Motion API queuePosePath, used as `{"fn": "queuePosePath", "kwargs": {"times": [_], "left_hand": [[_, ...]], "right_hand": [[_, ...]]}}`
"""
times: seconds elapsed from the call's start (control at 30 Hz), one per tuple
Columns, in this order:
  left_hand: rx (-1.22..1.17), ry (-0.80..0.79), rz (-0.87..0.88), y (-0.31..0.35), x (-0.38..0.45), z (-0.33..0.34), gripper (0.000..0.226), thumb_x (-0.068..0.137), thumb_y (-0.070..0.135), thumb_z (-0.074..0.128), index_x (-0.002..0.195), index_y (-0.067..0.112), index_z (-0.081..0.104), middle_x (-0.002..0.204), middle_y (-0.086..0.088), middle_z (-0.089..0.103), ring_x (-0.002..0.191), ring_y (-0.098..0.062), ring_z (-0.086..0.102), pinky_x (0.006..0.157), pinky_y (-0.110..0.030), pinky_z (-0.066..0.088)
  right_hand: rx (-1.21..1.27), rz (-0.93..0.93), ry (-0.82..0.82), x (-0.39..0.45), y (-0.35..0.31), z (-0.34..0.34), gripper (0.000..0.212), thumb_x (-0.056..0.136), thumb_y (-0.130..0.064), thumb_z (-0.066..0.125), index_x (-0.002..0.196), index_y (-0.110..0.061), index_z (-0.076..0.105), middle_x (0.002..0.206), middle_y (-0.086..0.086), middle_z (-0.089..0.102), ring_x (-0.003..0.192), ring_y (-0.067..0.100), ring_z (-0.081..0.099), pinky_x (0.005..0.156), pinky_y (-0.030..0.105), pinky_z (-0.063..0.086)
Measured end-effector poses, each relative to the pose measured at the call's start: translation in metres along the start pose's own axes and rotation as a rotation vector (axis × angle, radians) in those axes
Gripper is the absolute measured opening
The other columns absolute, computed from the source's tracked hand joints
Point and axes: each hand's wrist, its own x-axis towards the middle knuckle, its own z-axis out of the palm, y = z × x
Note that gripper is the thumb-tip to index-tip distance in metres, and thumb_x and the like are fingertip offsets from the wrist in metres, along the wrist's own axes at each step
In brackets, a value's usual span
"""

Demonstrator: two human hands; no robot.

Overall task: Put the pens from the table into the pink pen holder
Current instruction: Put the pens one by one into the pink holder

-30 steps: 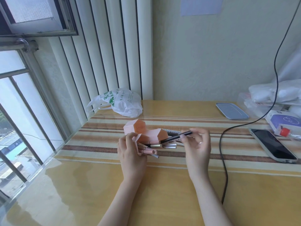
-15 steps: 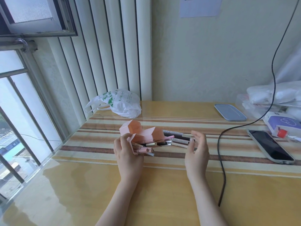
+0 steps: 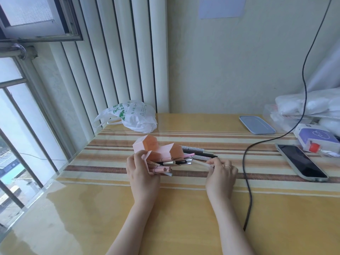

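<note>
The pink pen holder (image 3: 147, 147), made of hexagonal tubes, lies tipped on its side on the striped table mat, its openings facing right. My left hand (image 3: 141, 172) grips its near tube. Several pens (image 3: 173, 162) stick out of the openings. My right hand (image 3: 219, 174) pinches a white pen (image 3: 201, 164) by its right end, the tip pointing left at the holder's openings. Three more pens (image 3: 197, 152), silver and black, lie on the mat just behind, to the right of the holder.
A black cable (image 3: 247, 177) runs down the table right of my right hand. A phone (image 3: 301, 163) lies at the right, with a purple-white box (image 3: 316, 138), a blue lid (image 3: 256, 125) and plastic packs behind. A white plastic bag (image 3: 132, 116) sits behind the holder.
The black pen my right hand held a second ago now sits in the holder. The right hand opened, then picked up a white pen and brought it toward the openings.
</note>
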Motion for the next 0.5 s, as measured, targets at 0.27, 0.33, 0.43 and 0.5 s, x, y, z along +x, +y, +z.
{"fn": "queuePosePath", "kwargs": {"times": [0.27,0.33,0.43,0.5], "left_hand": [[-0.011,0.005,-0.003,0.001,0.000,-0.001,0.065,0.062,-0.004,0.073,0.114,0.023,0.044,0.106,0.007,0.038,0.099,-0.004,0.030,0.084,-0.046,0.044],[-0.013,0.008,0.000,0.001,0.000,-0.001,0.064,0.062,-0.004,0.073,0.114,0.022,0.045,0.106,0.007,0.038,0.098,-0.003,0.030,0.085,-0.045,0.043],[-0.006,0.005,0.021,0.002,0.000,0.000,0.066,0.061,-0.005,0.074,0.114,0.021,0.045,0.106,0.007,0.038,0.100,-0.011,0.035,0.086,-0.046,0.042],[-0.003,0.004,0.025,0.001,0.000,0.000,0.066,0.061,-0.005,0.074,0.114,0.021,0.045,0.105,0.007,0.038,0.101,-0.013,0.036,0.086,-0.046,0.043]], "right_hand": [[0.915,0.134,-0.133,0.002,-0.019,-0.018,0.008,0.088,-0.008,0.064,0.094,-0.013,0.062,0.087,0.006,0.068,0.076,0.016,0.064,0.068,0.022,0.050],[1.158,0.279,-0.177,0.003,-0.022,-0.025,0.007,0.086,-0.005,0.066,0.090,-0.007,0.061,0.082,0.008,0.066,0.071,0.017,0.061,0.070,0.024,0.052],[1.449,0.424,-0.226,0.003,-0.024,-0.032,0.006,0.082,-0.010,0.068,0.084,-0.011,0.062,0.081,0.002,0.062,0.075,0.013,0.059,0.071,0.021,0.054],[1.622,0.489,-0.260,0.004,-0.027,-0.036,0.010,0.078,-0.013,0.068,0.085,-0.011,0.061,0.081,0.001,0.062,0.075,0.010,0.064,0.068,0.017,0.055]]}}
